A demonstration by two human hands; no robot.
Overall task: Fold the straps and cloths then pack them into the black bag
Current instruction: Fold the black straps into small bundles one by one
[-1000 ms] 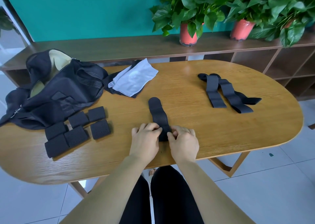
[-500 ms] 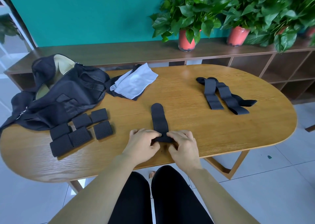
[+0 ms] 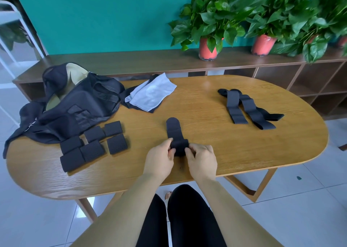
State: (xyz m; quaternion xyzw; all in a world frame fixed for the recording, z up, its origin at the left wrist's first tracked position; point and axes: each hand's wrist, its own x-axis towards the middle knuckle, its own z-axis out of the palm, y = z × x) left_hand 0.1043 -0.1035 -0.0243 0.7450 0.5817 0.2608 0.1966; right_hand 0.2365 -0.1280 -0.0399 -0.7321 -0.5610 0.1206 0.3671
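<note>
Sitting at the oval wooden table (image 3: 225, 152), with the black bag (image 3: 75, 105) slumped open at its far left, a pale cloth (image 3: 152, 92) beside that, loose straps (image 3: 244, 107) far right and six folded straps (image 3: 93, 143) near the bag. Pinching the part-folded strap (image 3: 173, 128) near the front edge, left hand (image 3: 159, 160) and right hand (image 3: 202, 160) both gripping its doubled end.

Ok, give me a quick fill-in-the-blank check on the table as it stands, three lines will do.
1. The left hand and right hand both pinch the near end of one black ___.
2. Beside the black bag lie ___ folded black pieces.
3. The loose straps lie toward the table's ___ end.
Missing words: strap; six; right.
</note>
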